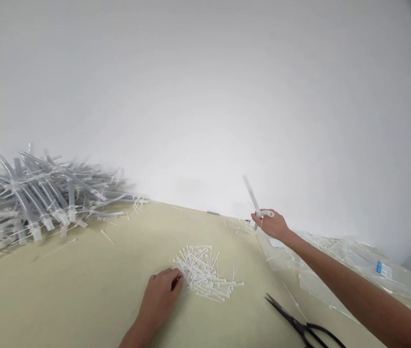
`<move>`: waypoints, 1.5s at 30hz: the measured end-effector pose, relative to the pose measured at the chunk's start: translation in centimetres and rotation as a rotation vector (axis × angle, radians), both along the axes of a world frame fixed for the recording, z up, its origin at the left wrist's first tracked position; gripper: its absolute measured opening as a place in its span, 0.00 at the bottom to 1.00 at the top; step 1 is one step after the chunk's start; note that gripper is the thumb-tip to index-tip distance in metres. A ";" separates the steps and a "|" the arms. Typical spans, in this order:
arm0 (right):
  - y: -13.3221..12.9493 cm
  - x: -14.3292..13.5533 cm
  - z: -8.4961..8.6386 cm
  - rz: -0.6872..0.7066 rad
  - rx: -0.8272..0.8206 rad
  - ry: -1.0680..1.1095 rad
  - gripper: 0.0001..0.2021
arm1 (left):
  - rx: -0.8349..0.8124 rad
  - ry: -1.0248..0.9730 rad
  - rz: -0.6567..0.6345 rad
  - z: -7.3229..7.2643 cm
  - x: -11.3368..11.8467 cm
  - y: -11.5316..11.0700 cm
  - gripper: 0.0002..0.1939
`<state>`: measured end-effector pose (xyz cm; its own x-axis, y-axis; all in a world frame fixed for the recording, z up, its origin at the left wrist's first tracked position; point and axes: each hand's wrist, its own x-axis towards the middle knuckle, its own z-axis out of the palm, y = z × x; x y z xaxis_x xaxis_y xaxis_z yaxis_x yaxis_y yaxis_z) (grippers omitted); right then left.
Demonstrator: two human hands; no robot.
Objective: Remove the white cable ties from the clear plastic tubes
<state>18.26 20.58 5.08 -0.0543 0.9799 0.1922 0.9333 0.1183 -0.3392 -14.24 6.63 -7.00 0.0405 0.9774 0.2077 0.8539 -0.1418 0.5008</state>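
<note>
My right hand (pixel 272 224) is closed on a translucent branched tube (pixel 252 193), held up near the table's back edge. One branch of the tube points up and a short one points right. At the left edge of a heap of small white cable ties (pixel 205 273), my left hand (pixel 162 292) rests with its fingers curled and thumb and forefinger together. Whatever lies between those fingertips is too small to make out.
A large pile of clear tube assemblies (pixel 46 193) covers the left of the yellowish table (pixel 93 295). Black scissors (pixel 298 324) lie at the front right. Clear plastic bags (pixel 350 261) lie under and behind my right forearm. A white wall (pixel 205 96) rises behind.
</note>
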 end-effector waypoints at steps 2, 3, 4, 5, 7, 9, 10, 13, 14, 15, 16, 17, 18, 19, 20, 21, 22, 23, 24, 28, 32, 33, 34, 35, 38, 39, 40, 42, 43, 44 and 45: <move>-0.1 0.0 0.2 0.037 -0.003 0.043 0.16 | 0.007 -0.001 0.002 -0.1 -0.1 0.0 0.14; -0.2 0.0 0.3 0.064 -0.017 0.075 0.16 | 0.012 -0.002 0.003 -0.2 -0.1 0.1 0.14; -0.3 0.0 0.3 0.090 -0.034 0.104 0.17 | 0.015 -0.003 0.003 -0.3 -0.1 0.1 0.14; -0.3 -0.1 0.3 0.112 -0.051 0.131 0.18 | 0.019 -0.004 0.003 -0.3 -0.1 0.1 0.14; -0.5 -0.3 0.3 0.135 -0.071 0.170 0.19 | 0.018 -0.005 0.003 -0.3 -0.1 0.1 0.13; -0.7 -0.4 0.3 0.134 -0.066 0.189 0.18 | 0.010 -0.008 0.004 -0.1 0.0 0.0 0.13; -0.9 -0.5 0.3 0.132 -0.058 0.194 0.17 | 0.007 -0.014 0.005 0.0 0.0 0.0 0.13; -1.6 -0.8 0.5 0.135 -0.050 0.205 0.17 | -0.011 -0.052 0.013 0.2 0.2 -0.2 0.11; -1.9 -1.0 0.6 0.141 -0.061 0.209 0.17 | -0.015 -0.069 0.021 0.2 0.2 -0.2 0.11; -2.2 -1.2 0.6 0.152 -0.080 0.214 0.17 | -0.017 -0.086 0.031 0.2 0.3 -0.2 0.11; -2.5 -1.5 0.7 0.166 -0.105 0.219 0.17 | -0.018 -0.100 0.043 0.3 0.3 -0.2 0.11; -2.9 -1.9 0.7 0.183 -0.131 0.224 0.17 | -0.018 -0.109 0.053 0.3 0.4 -0.2 0.10; -3.2 -2.3 0.7 0.204 -0.158 0.230 0.17 | -0.020 -0.115 0.064 0.3 0.4 -0.2 0.10; -3.4 -2.7 0.7 0.225 -0.181 0.236 0.17 | -0.027 -0.119 0.073 0.4 0.4 -0.3 0.10; -3.7 -3.2 0.7 0.244 -0.196 0.244 0.17 | -0.035 -0.121 0.079 0.5 0.4 -0.3 0.10; -3.8 -3.6 0.7 0.261 -0.204 0.253 0.18 | -0.045 -0.124 0.080 0.6 0.5 -0.4 0.10; -3.9 -3.9 0.8 0.273 -0.203 0.263 0.18 | -0.053 -0.126 0.078 0.8 0.5 -0.4 0.10; -4.0 -4.2 0.9 0.279 -0.196 0.273 0.17 | -0.059 -0.128 0.074 0.9 0.6 -0.5 0.10; -4.0 -4.4 1.0 0.278 -0.185 0.281 0.17 | -0.061 -0.130 0.066 1.0 0.6 -0.5 0.11; -4.0 -4.9 1.6 0.258 -0.160 0.280 0.17 | -0.047 -0.128 0.053 1.1 0.6 -0.6 0.12; -4.8 -5.7 1.9 0.292 -0.254 0.278 0.17 | -0.017 -0.095 0.033 0.5 0.3 -0.3 0.13; -5.1 -6.0 2.0 0.301 -0.272 0.286 0.17 | -0.013 -0.089 0.028 0.3 0.3 -0.2 0.13; -5.3 -6.3 2.1 0.308 -0.278 0.298 0.17 | -0.012 -0.086 0.025 0.2 0.3 -0.2 0.13; -5.5 -6.5 2.2 0.310 -0.274 0.309 0.17 | -0.013 -0.087 0.026 0.1 0.3 -0.2 0.13; -5.7 -6.9 2.6 0.287 -0.234 0.316 0.16 | -0.029 -0.101 0.036 0.1 0.3 -0.1 0.12; -5.7 -7.0 2.6 0.277 -0.228 0.309 0.15 | -0.034 -0.106 0.039 0.1 0.3 -0.1 0.12; -5.7 -7.1 2.6 0.272 -0.231 0.301 0.15 | -0.035 -0.110 0.041 0.2 0.3 -0.1 0.13; -5.9 -7.4 2.4 0.285 -0.261 0.295 0.14 | -0.035 -0.111 0.040 0.2 0.3 -0.1 0.13; -6.0 -7.6 2.3 0.299 -0.279 0.301 0.13 | -0.037 -0.111 0.040 0.2 0.3 -0.1 0.13; -6.1 -7.7 2.2 0.312 -0.291 0.312 0.13 | -0.040 -0.110 0.039 0.2 0.3 -0.1 0.13; -6.3 -7.8 2.2 0.321 -0.292 0.327 0.13 | -0.043 -0.109 0.038 0.2 0.3 -0.1 0.12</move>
<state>10.46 14.29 7.29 -0.3423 0.9392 -0.0284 0.7059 0.2371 -0.6675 -13.97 6.52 -6.85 -0.0176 0.9858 0.1670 0.7982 -0.0867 0.5961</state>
